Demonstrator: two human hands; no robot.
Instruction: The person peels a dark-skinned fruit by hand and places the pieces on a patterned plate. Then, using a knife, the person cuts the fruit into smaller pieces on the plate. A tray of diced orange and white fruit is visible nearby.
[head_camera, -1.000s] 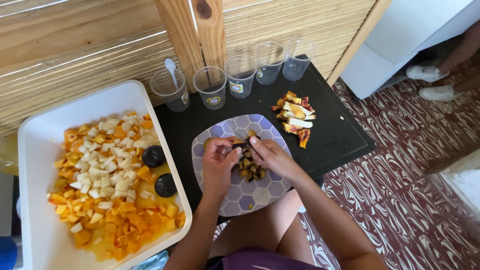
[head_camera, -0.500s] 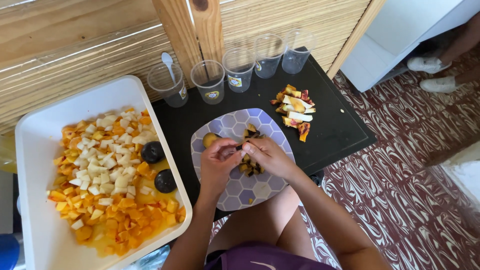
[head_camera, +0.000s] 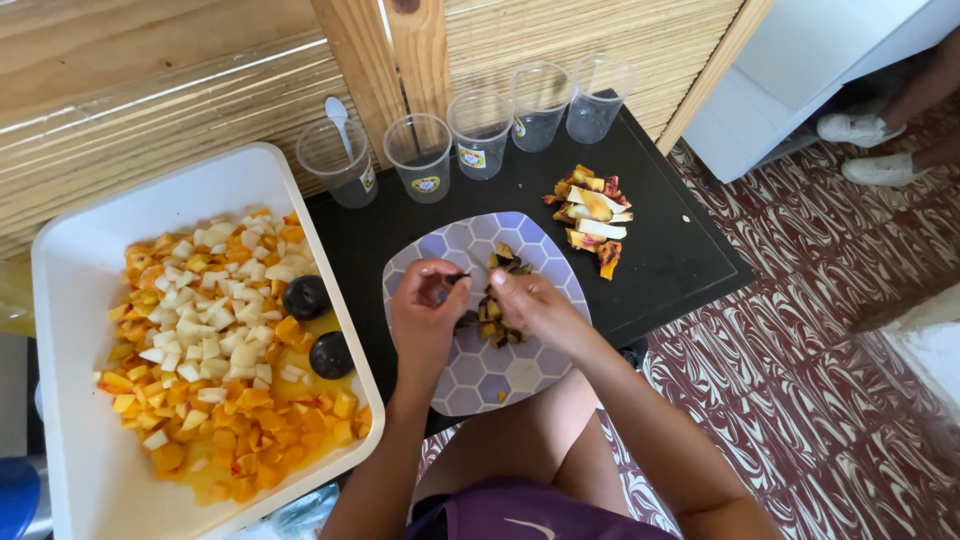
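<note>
**Two hands at work on cut fruit over a plate**

Head view: Both hands are seen at the middle of the frame, over a plate (head_camera: 520, 375) patterned in lilac and white hexagons, set on a black table (head_camera: 660, 260). The left hand (head_camera: 425, 315) is curled nearly closed, a small dark bit pinched at its fingertips; whether a knife is held cannot be told. The right hand (head_camera: 535, 305) is half closed, its fingers bent down onto a heap of fruit pieces (head_camera: 492, 322), dark-skinned with yellow flesh.

The pieces are judged light, soft, wet and slippery, easily crushed; they would best be taken by the skin side with a light fingertip pinch.

At the left of the frame, diced orange and pale fruit and two whole plums (head_camera: 318, 325) are held in a white tray (head_camera: 90, 230). Above the plate, five clear cups (head_camera: 480, 130) are lined up, a spoon (head_camera: 338, 112) standing in the leftmost. Peelings (head_camera: 592, 215) are piled at the upper right of the table.
</note>
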